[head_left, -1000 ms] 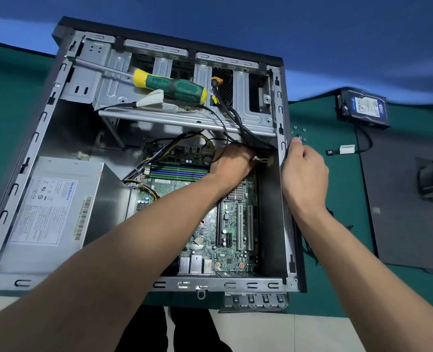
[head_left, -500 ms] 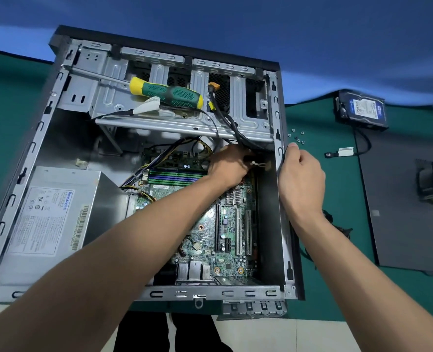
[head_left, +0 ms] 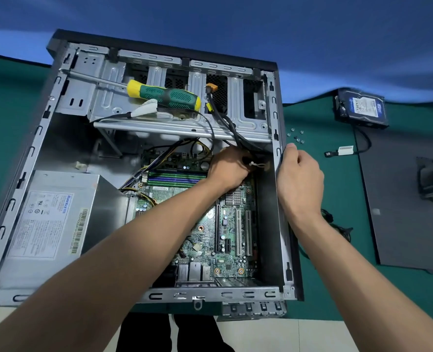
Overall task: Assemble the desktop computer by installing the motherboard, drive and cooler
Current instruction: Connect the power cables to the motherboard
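We see the case [head_left: 36,138] as bare, dull grey sheet metal with a matt black outer skin, and inside it the motherboard [head_left: 232,240] is glossy green. On the drive cage in the case lies a screwdriver [head_left: 163,95] with a rubbery, dimpled green-and-yellow grip. Right of the case, the surface [head_left: 337,189] looks like smooth matt green mat.

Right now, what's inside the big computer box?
Inside the case sit the green motherboard, the grey power supply, cables and a screwdriver. The left hand and arm cover part of the board.
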`<state>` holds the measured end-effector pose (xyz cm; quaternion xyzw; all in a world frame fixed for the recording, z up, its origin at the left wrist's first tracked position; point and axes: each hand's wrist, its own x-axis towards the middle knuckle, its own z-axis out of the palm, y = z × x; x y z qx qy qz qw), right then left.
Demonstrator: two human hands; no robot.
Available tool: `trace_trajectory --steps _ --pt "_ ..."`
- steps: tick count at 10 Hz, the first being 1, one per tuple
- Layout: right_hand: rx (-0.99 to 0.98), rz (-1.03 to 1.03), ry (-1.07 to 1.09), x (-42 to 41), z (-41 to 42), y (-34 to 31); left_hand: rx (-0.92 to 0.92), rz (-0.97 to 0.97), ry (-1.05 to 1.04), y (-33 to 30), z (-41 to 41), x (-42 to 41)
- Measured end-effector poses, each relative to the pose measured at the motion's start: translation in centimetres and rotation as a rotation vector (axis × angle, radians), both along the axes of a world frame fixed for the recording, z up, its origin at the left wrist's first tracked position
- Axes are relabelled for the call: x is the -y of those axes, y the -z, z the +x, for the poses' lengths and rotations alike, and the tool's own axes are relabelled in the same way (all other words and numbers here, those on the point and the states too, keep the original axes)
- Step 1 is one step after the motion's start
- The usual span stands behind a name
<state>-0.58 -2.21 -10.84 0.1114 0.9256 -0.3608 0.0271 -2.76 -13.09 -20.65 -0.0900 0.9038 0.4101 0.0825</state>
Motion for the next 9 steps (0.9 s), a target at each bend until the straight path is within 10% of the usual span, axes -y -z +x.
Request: trace_trajectory --steps 9 --pt "0.007 -0.012 0.003 0.1 0.0 -0.2 0.216 0.061 -0.090 -0.7 0.2 0.0"
